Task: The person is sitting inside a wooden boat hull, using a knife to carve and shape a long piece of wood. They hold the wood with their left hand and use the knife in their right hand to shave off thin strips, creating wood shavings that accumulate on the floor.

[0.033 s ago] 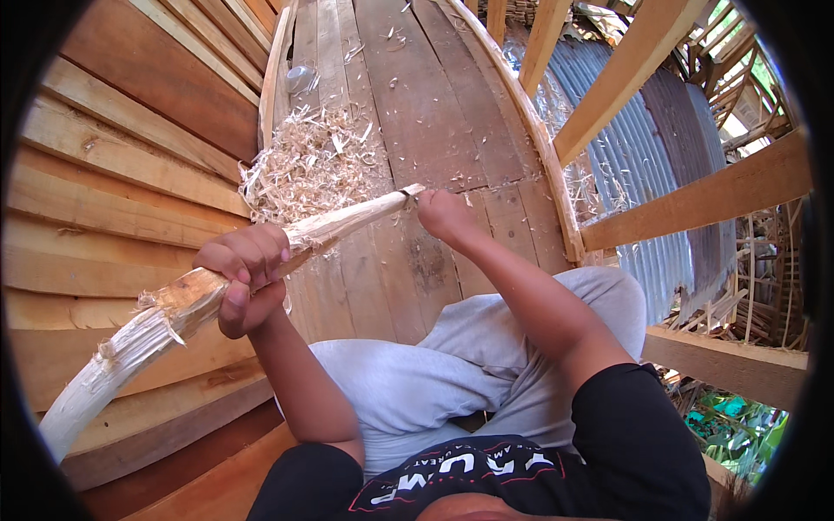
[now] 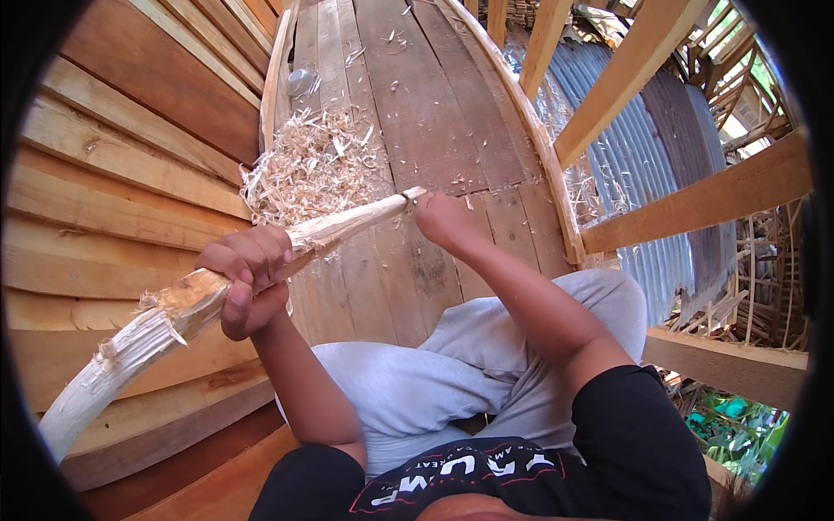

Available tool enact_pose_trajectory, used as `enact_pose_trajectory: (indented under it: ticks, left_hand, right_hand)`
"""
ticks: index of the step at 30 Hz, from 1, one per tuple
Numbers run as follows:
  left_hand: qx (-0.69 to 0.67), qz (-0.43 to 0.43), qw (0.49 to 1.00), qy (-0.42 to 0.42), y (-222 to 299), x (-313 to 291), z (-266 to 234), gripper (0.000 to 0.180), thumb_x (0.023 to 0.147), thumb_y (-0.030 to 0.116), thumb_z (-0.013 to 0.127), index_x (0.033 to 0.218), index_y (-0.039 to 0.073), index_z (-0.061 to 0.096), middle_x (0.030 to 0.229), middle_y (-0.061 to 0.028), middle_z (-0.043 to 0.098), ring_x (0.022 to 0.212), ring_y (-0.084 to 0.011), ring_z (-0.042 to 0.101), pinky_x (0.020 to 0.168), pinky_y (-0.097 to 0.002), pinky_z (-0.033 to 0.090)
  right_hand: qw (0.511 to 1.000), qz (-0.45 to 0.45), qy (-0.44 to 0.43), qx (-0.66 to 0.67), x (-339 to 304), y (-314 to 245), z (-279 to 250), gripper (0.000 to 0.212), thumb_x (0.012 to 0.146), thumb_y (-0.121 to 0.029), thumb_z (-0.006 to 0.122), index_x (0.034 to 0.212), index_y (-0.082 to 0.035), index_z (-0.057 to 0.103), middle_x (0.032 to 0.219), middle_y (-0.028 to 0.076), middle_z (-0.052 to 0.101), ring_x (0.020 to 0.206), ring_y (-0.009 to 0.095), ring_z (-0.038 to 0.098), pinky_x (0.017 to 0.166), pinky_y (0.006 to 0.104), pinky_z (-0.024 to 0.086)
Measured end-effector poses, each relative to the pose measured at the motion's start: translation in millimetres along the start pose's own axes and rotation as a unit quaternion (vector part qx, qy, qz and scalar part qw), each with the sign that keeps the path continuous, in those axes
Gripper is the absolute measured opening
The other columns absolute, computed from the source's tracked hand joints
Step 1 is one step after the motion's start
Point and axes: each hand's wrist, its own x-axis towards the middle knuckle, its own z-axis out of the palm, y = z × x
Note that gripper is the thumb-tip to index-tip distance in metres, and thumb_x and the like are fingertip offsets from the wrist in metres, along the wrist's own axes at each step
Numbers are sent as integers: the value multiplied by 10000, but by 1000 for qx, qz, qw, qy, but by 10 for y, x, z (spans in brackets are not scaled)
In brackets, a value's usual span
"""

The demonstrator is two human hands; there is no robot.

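Note:
A long, curved, peeled wooden stick (image 2: 347,222) slants from the lower left up toward the middle, its surface pale and roughly shaved. My left hand (image 2: 247,276) is wrapped round its thicker part, beside a brownish patch with frayed fibres. At the thin far end, my right hand (image 2: 440,215) is closed in a fist. A small dark blade (image 2: 407,201) like a knife's lies across the stick there, right beside that fist. Its handle is hidden inside my fingers.
Curly wood shavings (image 2: 317,165) are heaped on the plank floor (image 2: 426,95), near a clear cup (image 2: 301,82). Overlapping boards (image 2: 113,217) wall the left side. On the right are a wooden rail (image 2: 695,187) and corrugated metal sheets (image 2: 621,148). My crossed legs (image 2: 408,382) are close below the stick.

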Motion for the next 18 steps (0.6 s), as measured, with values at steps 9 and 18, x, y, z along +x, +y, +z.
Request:
enact_pose_trajectory:
  ticks: [9,18]
  left_hand:
    - [-11,-5,1000,16,8,-39,-39,139,767,149,556,788,77,439,611,-24,417,536,-146,409,599,-342,408]
    - [-8,-8,1000,16,33,-74,-90,151,771,170,557,804,92,432,629,-20,420,549,-147,410,608,-339,402]
  right_hand:
    - [999,-11,14,-26,112,129,155,541,949,-316,301,804,65,656,922,294,643,882,475,614,818,551,464]
    - [999,17,-25,-21,-112,-154,-47,497,948,-311,312,911,27,674,925,261,661,910,437,634,821,525,489]
